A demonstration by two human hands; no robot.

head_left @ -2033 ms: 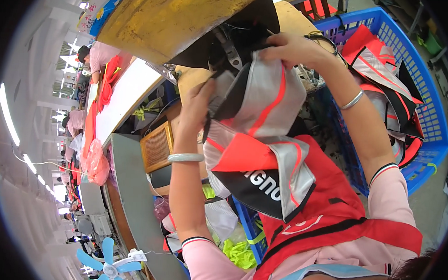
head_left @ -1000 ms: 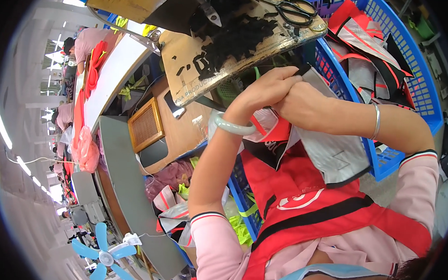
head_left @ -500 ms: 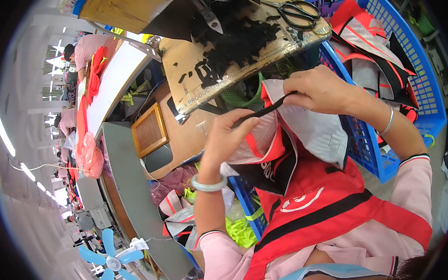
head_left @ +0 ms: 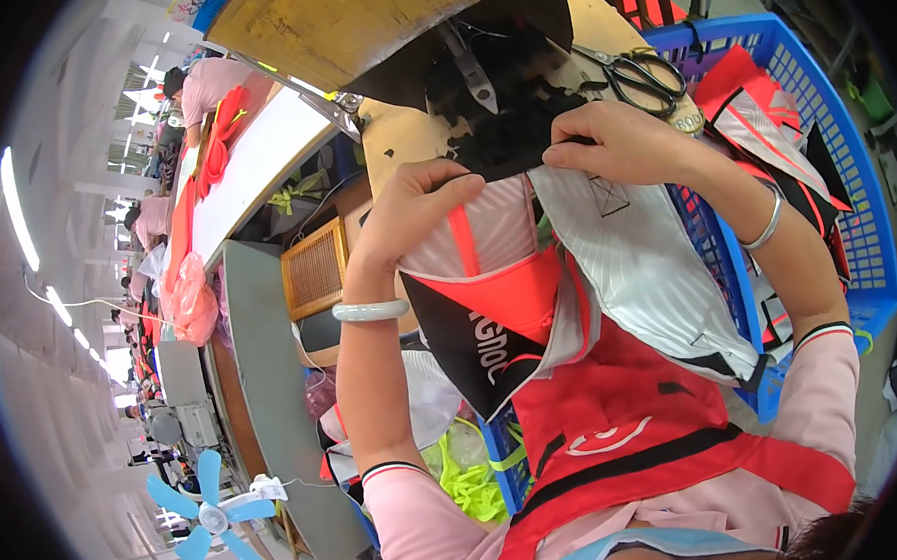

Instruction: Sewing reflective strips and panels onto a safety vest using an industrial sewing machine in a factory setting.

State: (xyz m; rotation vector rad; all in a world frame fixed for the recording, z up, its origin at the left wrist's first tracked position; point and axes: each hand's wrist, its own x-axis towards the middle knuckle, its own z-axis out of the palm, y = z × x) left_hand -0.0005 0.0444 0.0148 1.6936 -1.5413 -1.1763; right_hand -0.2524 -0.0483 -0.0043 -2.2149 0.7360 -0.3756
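Observation:
Between my two hands a sewn fabric piece (head_left: 493,294) in red, black and pale grey hangs down over my red apron. My left hand (head_left: 411,210) pinches its black upper edge with thumb and fingers closed. Farther right, my right hand (head_left: 615,145) is closed on the same edge, which stretches between them. A wide striped grey flap (head_left: 640,258) falls below my right hand. Just beyond the edge, a pointed metal blade-like tool (head_left: 470,73) slants down over a pile of black scraps (head_left: 521,118). Whether the tool touches the fabric cannot be made out.
Black-handled scissors (head_left: 645,83) lie at the worktop's (head_left: 385,127) far right. A blue plastic crate (head_left: 876,229) on the right holds similar pieces. A yellowish box (head_left: 310,19) overhangs the worktop. Lime-green strips (head_left: 475,481) sit low, near my left arm. People work far left.
Both hands have moved forward to the worktop's edge, carrying the fabric piece. Its black edge now lies by the scraps below the metal tool, and the piece hangs more spread out.

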